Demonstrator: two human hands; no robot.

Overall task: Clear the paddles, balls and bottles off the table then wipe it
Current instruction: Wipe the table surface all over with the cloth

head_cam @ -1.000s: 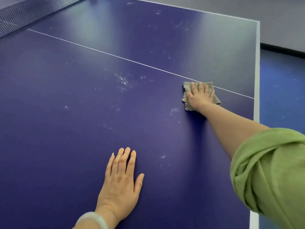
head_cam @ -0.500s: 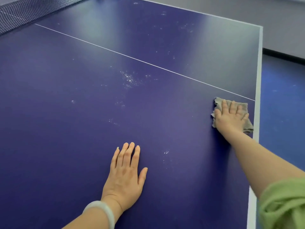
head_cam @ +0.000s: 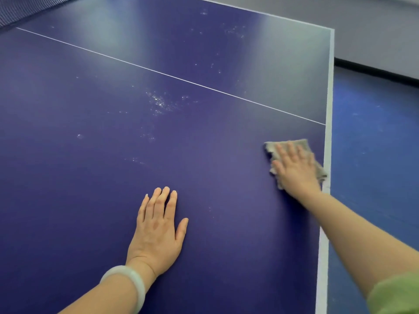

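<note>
One broad dark-blue table-tennis table with white lines (head_cam: 113, 189) is filling the view, and no paddles, balls or bottles are showing, so the wiping step looks to be in hand. The left hand (head_cam: 156, 227) is lying flat on the table, fingers straight, holding nothing. The right hand (head_cam: 294, 173) is pressing straight fingers on a crumpled grey cloth (head_cam: 302, 143) touching the white edge stripe. A patch of white specks (head_cam: 158, 103) is lying well apart; the next stroke probably calls for sweeping the cloth over there.
</note>
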